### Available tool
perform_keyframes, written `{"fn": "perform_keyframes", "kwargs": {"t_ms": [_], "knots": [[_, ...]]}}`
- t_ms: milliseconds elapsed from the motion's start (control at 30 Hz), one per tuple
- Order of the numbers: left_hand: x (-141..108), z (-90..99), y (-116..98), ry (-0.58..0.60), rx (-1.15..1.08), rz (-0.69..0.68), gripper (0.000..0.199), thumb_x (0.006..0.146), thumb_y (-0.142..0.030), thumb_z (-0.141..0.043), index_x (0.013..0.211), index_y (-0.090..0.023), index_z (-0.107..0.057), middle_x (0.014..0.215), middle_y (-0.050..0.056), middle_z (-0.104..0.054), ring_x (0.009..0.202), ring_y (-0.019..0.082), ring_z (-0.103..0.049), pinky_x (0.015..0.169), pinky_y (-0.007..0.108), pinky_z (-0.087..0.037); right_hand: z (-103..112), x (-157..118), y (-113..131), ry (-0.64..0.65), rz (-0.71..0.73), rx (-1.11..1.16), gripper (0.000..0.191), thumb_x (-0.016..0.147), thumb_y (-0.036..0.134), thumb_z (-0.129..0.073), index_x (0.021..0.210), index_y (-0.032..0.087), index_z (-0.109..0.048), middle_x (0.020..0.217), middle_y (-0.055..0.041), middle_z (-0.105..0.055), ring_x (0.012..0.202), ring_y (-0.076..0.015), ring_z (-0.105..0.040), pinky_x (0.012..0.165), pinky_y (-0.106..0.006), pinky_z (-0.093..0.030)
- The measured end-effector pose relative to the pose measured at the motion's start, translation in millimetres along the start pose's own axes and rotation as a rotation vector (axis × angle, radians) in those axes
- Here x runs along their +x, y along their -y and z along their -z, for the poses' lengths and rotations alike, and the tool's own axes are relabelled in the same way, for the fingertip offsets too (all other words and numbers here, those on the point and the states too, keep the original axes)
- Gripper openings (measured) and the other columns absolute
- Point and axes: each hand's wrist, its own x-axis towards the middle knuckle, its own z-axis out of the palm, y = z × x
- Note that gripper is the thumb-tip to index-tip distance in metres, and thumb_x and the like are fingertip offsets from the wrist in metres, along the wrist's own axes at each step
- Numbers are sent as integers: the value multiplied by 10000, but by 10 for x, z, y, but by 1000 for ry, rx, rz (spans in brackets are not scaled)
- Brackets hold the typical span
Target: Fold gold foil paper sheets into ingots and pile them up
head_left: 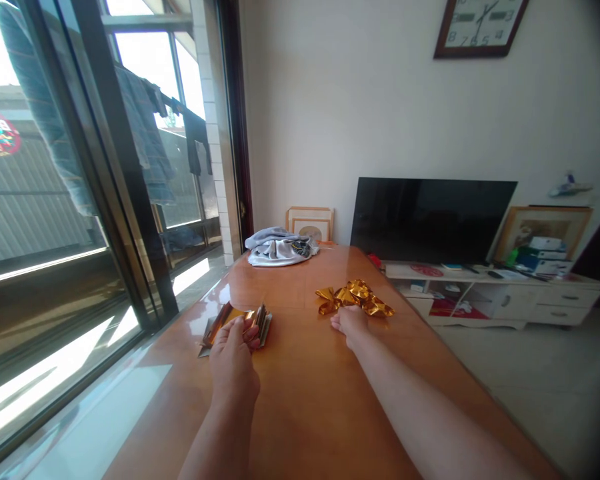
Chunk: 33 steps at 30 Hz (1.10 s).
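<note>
Straight beyond the grip, a grey bundle of cloth [280,248] lies at the far end of the wooden table [300,400], and behind it stand light wooden frames [325,228]. Farther to the right of the grip, a dark television [430,223] stands on a whitish cabinet [513,303], under a wall clock [473,30]. To the left, clothes [143,127] hang beyond a dark door frame [123,160].

Open table [300,387] runs forward between the left hand [236,337] and the right hand [351,325] until bundled cloth [277,250] stops it. Crumpled gold foil [359,295] blocks the way just beyond the right; shiny sheets [265,325] crowd the left.
</note>
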Motion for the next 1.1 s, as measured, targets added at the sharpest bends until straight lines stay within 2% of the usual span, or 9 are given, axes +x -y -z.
{"fn": "perform_keyframes", "kwargs": {"t_ms": [167,300,433,567,700,900,1000,1100], "knots": [[226,126,-25,-148,24,-98,267,752,-314,-667,977,-175,-631,869,25,-672,721,141,-660,556,222,-470,-27,-28,52,176,-24,82,184,726,139,-682,890,189,-617,782,-48,-704,759,-180,-719,684,-270,-614],[344,219,76,-170,286,-261,307,790,-382,-664,1031,-192,-653,903,32,-679,841,186,-671,699,297,-524,5,-87,56,252,-28,134,236,754,183,-682,983,201,-628,924,-62,-716,880,-183,-719,760,-281,-615],[360,251,178,-38,658,-437,363,816,-444,-651,1062,-180,-689,988,81,-710,949,257,-675,854,388,-523,102,-197,20,258,-18,127,183,764,232,-705,925,188,-633,932,-59,-700,878,-178,-709,754,-268,-606],[346,251,244,69,988,-553,385,853,-446,-596,1079,-160,-719,1117,131,-700,1090,307,-633,975,418,-468,278,-383,12,299,-18,88,137,762,250,-725,839,172,-643,863,-65,-700,830,-178,-701,720,-261,-596],[361,266,308,110,1116,-535,437,873,-463,-560,1130,-147,-718,1177,158,-676,1114,314,-618,996,415,-450,561,-668,51,375,-44,36,135,777,257,-723,860,165,-668,856,-81,-718,770,-171,-691,682,-262,-582],[400,297,389,107,1082,-476,348,876,-413,-550,1050,-196,-758,1116,143,-697,1066,316,-624,956,415,-445,1023,-1216,178,521,-82,-122,202,839,348,-690,948,178,-675,910,-84,-730,741,-148,-665,654,-248,-536],[405,306,407,107,1038,-462,286,873,-400,-558,947,-224,-771,970,114,-727,968,296,-652,895,392,-459,1124,-1422,258,590,-70,-134,257,852,415,-679,969,185,-679,928,-81,-733,765,-154,-658,664,-255,-516],[405,322,415,84,991,-435,240,854,-389,-590,875,-226,-764,819,94,-727,826,282,-665,799,377,-467,1123,-1523,314,616,-6,-159,294,851,462,-671,957,188,-688,923,-76,-732,780,-166,-655,694,-277,-508]]}}
